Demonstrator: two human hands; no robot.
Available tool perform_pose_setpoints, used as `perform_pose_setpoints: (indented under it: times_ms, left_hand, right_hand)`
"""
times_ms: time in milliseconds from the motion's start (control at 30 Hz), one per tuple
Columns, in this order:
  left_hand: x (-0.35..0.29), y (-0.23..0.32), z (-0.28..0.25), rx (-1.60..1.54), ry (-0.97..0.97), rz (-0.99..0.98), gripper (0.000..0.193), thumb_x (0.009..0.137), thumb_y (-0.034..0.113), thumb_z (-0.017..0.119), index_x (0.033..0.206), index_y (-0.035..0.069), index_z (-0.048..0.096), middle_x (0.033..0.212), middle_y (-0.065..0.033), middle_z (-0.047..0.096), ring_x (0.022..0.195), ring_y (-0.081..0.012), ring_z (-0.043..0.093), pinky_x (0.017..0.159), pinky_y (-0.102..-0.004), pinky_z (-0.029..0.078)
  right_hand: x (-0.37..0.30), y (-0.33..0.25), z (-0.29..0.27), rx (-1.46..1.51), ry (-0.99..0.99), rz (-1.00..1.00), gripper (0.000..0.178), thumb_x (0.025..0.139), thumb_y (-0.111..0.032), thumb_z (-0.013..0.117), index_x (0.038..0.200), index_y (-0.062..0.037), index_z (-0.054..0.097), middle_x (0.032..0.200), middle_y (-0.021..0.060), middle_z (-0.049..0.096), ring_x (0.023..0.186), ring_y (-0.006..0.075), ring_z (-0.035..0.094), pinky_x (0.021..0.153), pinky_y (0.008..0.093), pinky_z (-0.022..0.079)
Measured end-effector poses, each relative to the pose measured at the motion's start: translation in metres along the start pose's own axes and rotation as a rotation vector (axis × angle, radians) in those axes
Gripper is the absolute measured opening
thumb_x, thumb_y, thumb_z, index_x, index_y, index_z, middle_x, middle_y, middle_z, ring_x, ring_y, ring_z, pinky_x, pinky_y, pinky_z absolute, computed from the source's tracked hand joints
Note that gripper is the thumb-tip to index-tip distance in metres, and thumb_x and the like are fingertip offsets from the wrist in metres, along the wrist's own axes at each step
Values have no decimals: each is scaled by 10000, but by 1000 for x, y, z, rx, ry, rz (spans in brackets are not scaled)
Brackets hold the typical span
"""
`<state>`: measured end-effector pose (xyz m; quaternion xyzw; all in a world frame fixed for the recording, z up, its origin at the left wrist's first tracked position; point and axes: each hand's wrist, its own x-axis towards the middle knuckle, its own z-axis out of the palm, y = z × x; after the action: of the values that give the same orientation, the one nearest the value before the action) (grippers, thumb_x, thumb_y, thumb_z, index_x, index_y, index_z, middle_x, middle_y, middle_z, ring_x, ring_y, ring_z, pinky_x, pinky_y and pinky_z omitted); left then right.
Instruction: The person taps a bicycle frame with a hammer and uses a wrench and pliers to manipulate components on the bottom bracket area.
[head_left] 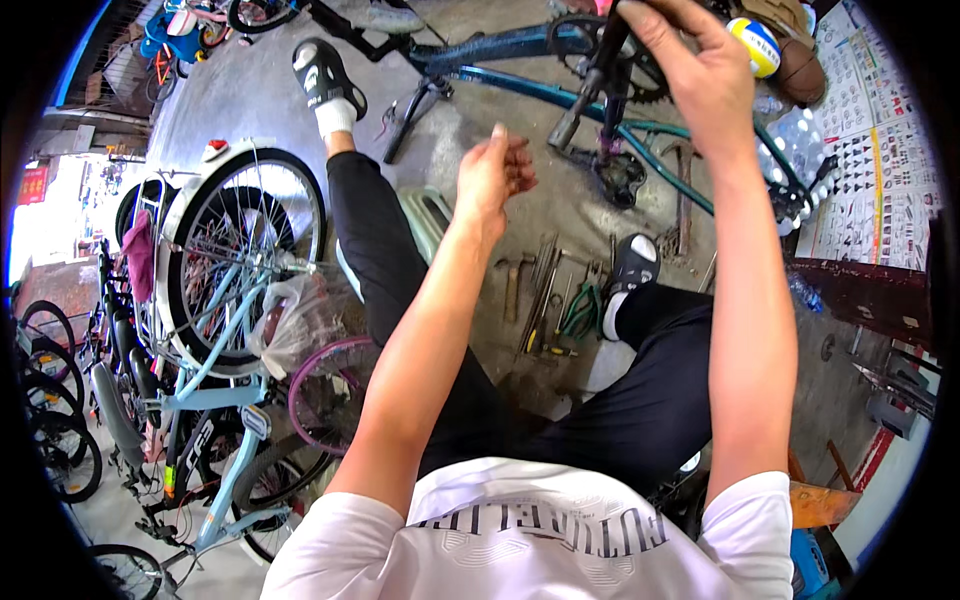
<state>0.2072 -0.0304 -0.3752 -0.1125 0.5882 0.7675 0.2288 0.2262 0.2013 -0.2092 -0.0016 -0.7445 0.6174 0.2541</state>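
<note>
At the frame's upper right, the right hand [705, 85] meets a dark bar [596, 78] beside the blue bike [500, 48]; its grip I cannot tell. Mid-frame, the left hand [492, 180] hangs loosely spread.

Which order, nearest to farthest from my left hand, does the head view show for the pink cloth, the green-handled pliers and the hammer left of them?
From your left hand:
1. Hammer: on the floor, lower in view.
2. Green-handled pliers: right of the hammer.
3. Pink cloth: far left, among the bicycles.
</note>
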Motion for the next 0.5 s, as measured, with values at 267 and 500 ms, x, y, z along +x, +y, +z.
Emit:
perform_pose_setpoints:
  times_ms: [267,500]
  left_hand:
    - [-119,-269,-106,104,93,-707,276,1065,285,563,1046,23,644,842,-56,675,721,-180,654,687,-367,567]
    - [-122,-290,-113,877,-58,-667,382,1051,311,568,1194,-27,675,933,-99,732,774,-222,682,751,-433,528]
  right_hand:
    - [-17,15,-16,59,-1,-100,93,961,-100,699,1031,-46,671,948,-41,664,854,48,604,771,215,480]
    - [-36,13,-41,-24,8,-114,156,969,-187,711,980,-32,727,922,-4,692,853,73,608,814,240,472]
